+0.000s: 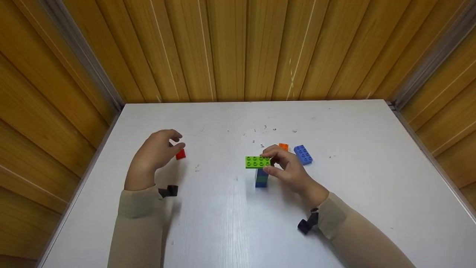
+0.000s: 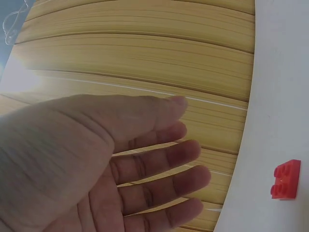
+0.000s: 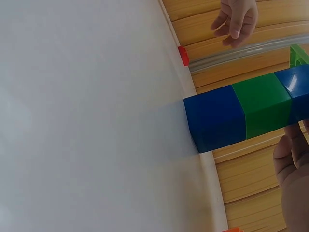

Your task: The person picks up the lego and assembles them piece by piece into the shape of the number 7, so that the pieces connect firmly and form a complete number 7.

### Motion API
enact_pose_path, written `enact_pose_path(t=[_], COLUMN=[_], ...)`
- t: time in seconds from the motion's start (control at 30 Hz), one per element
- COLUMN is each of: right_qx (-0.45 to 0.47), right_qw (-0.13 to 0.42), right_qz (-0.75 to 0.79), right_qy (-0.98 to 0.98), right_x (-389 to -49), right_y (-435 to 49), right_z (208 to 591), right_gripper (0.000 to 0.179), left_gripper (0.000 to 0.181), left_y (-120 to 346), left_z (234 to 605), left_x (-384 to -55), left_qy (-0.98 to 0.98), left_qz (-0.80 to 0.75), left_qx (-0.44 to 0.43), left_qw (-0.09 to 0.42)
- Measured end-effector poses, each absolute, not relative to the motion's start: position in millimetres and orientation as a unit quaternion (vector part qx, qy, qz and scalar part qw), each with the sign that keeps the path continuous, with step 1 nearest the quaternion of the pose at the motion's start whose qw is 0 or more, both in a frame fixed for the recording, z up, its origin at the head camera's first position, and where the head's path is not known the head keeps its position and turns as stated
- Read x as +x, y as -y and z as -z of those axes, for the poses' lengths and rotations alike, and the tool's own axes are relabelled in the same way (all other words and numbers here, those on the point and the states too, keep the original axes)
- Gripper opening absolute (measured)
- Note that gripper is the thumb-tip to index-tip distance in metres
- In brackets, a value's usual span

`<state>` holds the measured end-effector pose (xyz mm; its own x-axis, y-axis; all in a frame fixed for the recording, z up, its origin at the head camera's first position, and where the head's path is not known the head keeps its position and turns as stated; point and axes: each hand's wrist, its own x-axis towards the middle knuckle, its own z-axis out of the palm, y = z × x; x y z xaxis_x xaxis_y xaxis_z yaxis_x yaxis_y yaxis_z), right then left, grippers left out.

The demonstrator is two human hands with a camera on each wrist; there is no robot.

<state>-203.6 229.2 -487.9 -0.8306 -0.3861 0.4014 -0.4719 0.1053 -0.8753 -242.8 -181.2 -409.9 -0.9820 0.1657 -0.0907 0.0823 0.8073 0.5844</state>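
While the lime-green 2x4 brick (image 1: 256,162) is held by the right hand (image 1: 292,173), its right end is pinched between the thumb at the near side and the index finger at the far side. The lime-green 2x4 brick is positioned level, studs upward, over the top of an upright brick tower (image 1: 261,179), with its left end projecting beyond the tower; whether it is fully seated cannot be determined. In the right wrist view, the tower is seen to be composed of a lower blue brick (image 3: 216,120), a green brick (image 3: 263,104) and an upper blue brick (image 3: 298,89), stacked face to face. The tower is supported by the white table (image 1: 215,223).

The left hand (image 1: 158,150) is raised above the left part of the table, near the red 2x2 brick (image 1: 180,154), which is partly covered by the thumb in the head view. Its fingers are extended, with narrow gaps between them, as shown in the left wrist view.

The orange brick (image 1: 283,146) is located beyond the right hand and is partly hidden by it. The blue 2x4 brick (image 1: 303,155) is placed just to its right, studs upward. The table is bordered by wood-grain panels (image 1: 230,48). A black wrist mount (image 1: 306,224) is worn at the right sleeve (image 1: 357,230).
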Motion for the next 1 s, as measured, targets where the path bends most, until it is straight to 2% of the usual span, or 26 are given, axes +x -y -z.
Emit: enact_pose_path(t=[0.63,1.0], right_qx=[0.308,0.304], right_qw=[0.037,0.032], right_qz=[-0.603,-0.606], right_qy=[0.735,0.734], right_x=[-202.4,-199.9], right_y=[-232.2,-231.7], right_z=[488.3,484.5], right_gripper=[0.034,0.033], left_gripper=[0.059,0.05], left_y=[197.9,197.5], left_z=[446.4,465.6], left_x=[-258.9,-265.0], left_qy=[-0.934,-0.937], left_qz=[-0.318,-0.318], left_qx=[-0.021,-0.01], left_qw=[0.16,0.145])
